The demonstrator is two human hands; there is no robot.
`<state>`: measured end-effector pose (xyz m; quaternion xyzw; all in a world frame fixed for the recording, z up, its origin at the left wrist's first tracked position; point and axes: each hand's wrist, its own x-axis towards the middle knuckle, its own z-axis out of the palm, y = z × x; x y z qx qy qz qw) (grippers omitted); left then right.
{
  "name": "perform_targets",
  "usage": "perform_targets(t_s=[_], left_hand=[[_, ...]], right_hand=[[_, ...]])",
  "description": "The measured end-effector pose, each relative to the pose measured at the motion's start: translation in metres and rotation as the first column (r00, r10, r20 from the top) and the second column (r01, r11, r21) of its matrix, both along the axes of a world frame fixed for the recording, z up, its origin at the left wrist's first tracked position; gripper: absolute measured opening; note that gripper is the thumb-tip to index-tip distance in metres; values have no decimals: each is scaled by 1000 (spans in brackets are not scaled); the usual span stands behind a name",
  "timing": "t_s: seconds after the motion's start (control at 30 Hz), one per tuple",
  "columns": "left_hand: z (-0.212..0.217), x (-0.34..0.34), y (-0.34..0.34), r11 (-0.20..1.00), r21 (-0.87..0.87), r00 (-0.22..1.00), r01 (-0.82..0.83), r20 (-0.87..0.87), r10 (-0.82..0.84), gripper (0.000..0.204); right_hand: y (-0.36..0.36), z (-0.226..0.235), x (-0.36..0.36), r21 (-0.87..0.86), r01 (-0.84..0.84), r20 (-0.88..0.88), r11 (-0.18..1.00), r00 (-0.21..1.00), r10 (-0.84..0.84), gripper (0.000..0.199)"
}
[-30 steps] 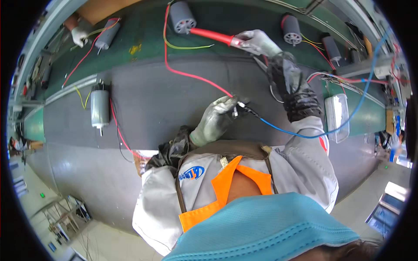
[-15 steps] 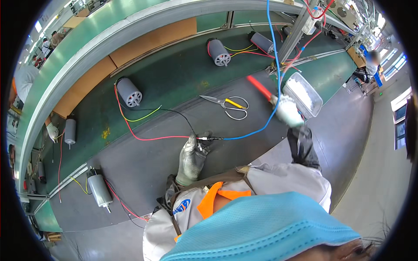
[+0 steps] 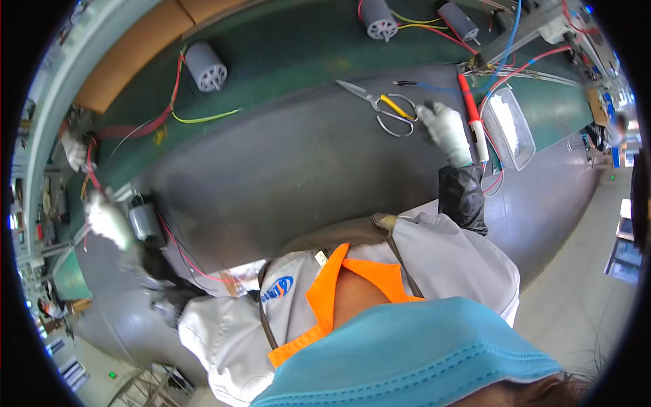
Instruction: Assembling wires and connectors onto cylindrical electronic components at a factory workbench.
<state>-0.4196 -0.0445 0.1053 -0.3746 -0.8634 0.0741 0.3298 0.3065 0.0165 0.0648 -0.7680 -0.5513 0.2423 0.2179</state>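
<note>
My left hand (image 3: 108, 220), in a pale glove, is at the left beside a grey motor (image 3: 144, 224). Motion smears its fingers, and whether it holds a wire does not show. My right hand (image 3: 447, 132), gloved too, has loosely bent, parted fingers next to the handles of yellow-and-silver scissors (image 3: 388, 107); nothing shows in it. Just right of it lies a red-and-white pen-like tool (image 3: 470, 112). A blue wire (image 3: 444, 88) with a dark end passes beyond the hand. Blurred red wire (image 3: 139, 129) and a yellow-green wire (image 3: 207, 117) lead from another motor (image 3: 205, 66).
A clear plastic tray (image 3: 512, 129) with white contents stands right of the tool. Two more motors (image 3: 378, 19) with wires lie at the back. At the far left, a co-worker's gloved hand (image 3: 73, 150) is near red wires. A metal frame (image 3: 68, 74) borders the bench.
My left hand has left the wire joint and swung far left. My right hand has let go of the red tool. The blue wire is apart from the red one, and the view has shifted.
</note>
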Motion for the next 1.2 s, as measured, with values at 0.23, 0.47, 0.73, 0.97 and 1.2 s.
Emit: perform_targets(t_s=[0.23,0.47,0.73,0.97,1.2], left_hand=[[-2,89,13,687,410,740,600,41,-671,51],[-78,322,72,479,735,-254,480,640,-726,36],[-132,537,132,788,606,-990,109,139,29,40],[-130,455,75,676,725,-628,-130,467,-622,47],[-135,431,80,591,757,-855,-278,85,-512,51]], right_hand=[[85,1,-66,467,-250,310,848,944,108,67],[260,-96,12,136,-82,-763,987,627,157,77],[184,-17,-94,167,-212,-941,963,256,220,55],[22,1,-89,46,-51,-940,998,336,61,77],[-130,-4,-145,4,-124,-999,992,-51,-3,85]])
